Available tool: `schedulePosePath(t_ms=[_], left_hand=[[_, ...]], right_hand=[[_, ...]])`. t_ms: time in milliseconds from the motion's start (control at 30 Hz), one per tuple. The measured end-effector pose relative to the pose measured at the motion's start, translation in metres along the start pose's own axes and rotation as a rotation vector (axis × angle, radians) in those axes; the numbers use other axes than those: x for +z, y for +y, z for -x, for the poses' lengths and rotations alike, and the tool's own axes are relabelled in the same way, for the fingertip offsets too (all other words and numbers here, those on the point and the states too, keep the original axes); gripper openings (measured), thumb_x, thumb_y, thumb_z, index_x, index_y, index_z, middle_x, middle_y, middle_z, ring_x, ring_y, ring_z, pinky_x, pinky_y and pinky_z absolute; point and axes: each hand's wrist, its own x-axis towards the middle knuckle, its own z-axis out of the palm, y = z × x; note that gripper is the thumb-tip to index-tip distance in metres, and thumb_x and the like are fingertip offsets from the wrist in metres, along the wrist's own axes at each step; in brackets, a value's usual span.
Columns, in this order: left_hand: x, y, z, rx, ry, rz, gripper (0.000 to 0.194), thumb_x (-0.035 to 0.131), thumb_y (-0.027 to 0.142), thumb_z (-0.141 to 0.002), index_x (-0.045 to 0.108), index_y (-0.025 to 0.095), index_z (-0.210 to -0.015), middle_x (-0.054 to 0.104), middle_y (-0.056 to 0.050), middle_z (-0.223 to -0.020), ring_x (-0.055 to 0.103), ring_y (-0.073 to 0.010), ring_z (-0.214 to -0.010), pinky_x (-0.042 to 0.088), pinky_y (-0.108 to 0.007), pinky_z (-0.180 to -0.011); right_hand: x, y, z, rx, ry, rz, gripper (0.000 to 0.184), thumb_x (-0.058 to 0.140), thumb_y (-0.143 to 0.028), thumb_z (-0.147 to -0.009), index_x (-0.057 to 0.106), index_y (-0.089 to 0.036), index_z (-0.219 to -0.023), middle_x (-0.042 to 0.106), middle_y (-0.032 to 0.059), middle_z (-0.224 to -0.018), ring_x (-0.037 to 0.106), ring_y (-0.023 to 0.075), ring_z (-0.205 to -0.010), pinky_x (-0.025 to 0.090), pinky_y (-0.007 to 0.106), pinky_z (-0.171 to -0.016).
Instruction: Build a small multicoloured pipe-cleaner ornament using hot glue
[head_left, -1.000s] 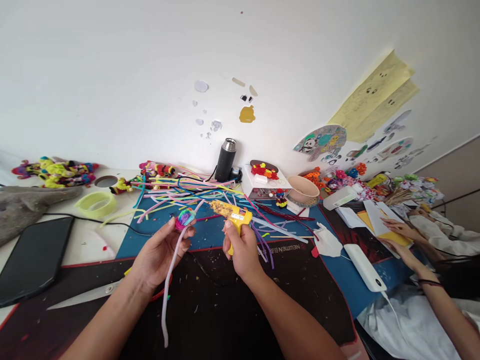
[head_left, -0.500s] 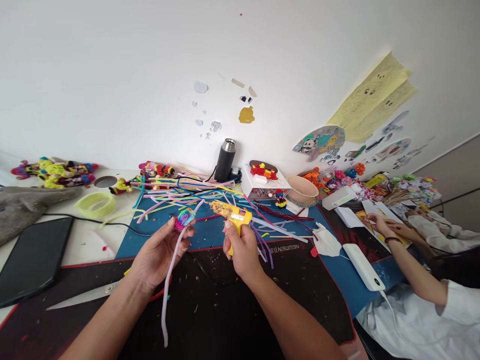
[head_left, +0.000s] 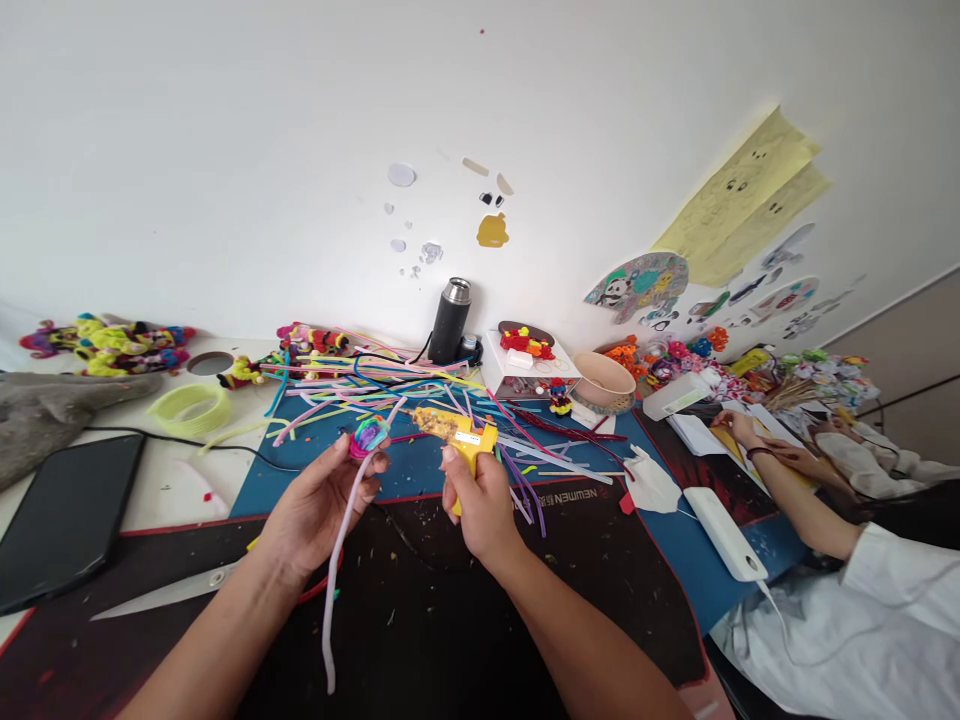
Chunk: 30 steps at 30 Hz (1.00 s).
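Between the thumb and fingers of my left hand point(head_left: 319, 510) is a small multicoloured pipe-cleaner piece point(head_left: 368, 437), with pink, green, blue and purple coils. A pale lilac pipe cleaner point(head_left: 336, 590) hangs down from it over my palm side, its lower end loose above the dark mat. My right hand point(head_left: 482, 500) is wrapped round the handle of a yellow glue gun point(head_left: 459, 436). The gun's stained nozzle points left, a short way right of the coiled piece and apart from it. Scissors point(head_left: 169, 592) lie partly hidden under my left forearm.
Many loose pipe cleaners point(head_left: 375, 372) spread behind my hands. A black thermos point(head_left: 450, 322), a white box point(head_left: 499, 372) and a pink bowl point(head_left: 602, 378) stand by the wall. A tablet point(head_left: 67, 520) lies left; a white power bank point(head_left: 724, 534) and another person's arm point(head_left: 802, 505) are right.
My right hand has shifted the glue gun slightly left and down, nearer the coiled piece. My left hand stays nearly still. The other person's arm has moved a little.
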Motion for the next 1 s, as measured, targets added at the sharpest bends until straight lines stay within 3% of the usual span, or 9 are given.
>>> schedulePosePath(t_ms=[167, 433, 833, 1000], left_hand=[[0.0016, 0.0013, 0.0005, -0.036, 0.015, -0.014, 0.02, 0.068, 0.022, -0.1, 0.079, 0.01, -0.088, 0.072, -0.01, -0.073, 0.067, -0.0156, -0.057, 0.06, -0.02, -0.046], [0.0, 0.0003, -0.0003, -0.029, 0.019, -0.019, 0.02, 0.069, 0.023, -0.1, 0.078, 0.01, -0.087, 0.072, -0.01, -0.073, 0.066, -0.0143, -0.056, 0.06, -0.019, -0.047], [0.0087, 0.0012, 0.0026, -0.025, 0.092, -0.01, 0.038, 0.049, 0.019, -0.107, 0.079, 0.01, -0.087, 0.071, -0.011, -0.072, 0.065, -0.0149, -0.057, 0.058, -0.019, -0.044], [0.0071, 0.0011, 0.0022, -0.012, 0.08, -0.009, 0.029, 0.058, 0.02, -0.104, 0.08, 0.008, -0.089, 0.073, -0.013, -0.078, 0.065, -0.0147, -0.056, 0.058, -0.02, -0.045]], right_hand=[[-0.0003, 0.001, 0.001, 0.0, -0.003, 0.017, 0.067, 0.069, -0.083, -0.089, 0.053, -0.023, -0.063, 0.048, -0.0043, -0.045, 0.041, 0.0096, -0.038, 0.033, 0.024, -0.041], [-0.0015, 0.0019, -0.0009, -0.008, 0.004, 0.021, 0.066, 0.067, -0.082, -0.09, 0.053, -0.024, -0.063, 0.048, -0.0042, -0.044, 0.042, 0.0097, -0.037, 0.032, 0.024, -0.041], [-0.0031, 0.0027, -0.0022, 0.0, 0.023, -0.004, 0.064, 0.069, -0.082, -0.088, 0.054, -0.024, -0.066, 0.049, -0.005, -0.045, 0.041, 0.0096, -0.038, 0.032, 0.024, -0.041], [-0.0033, 0.004, -0.0011, 0.009, 0.013, 0.019, 0.064, 0.068, -0.08, -0.09, 0.053, -0.024, -0.064, 0.05, -0.0043, -0.046, 0.041, 0.0096, -0.038, 0.032, 0.025, -0.041]])
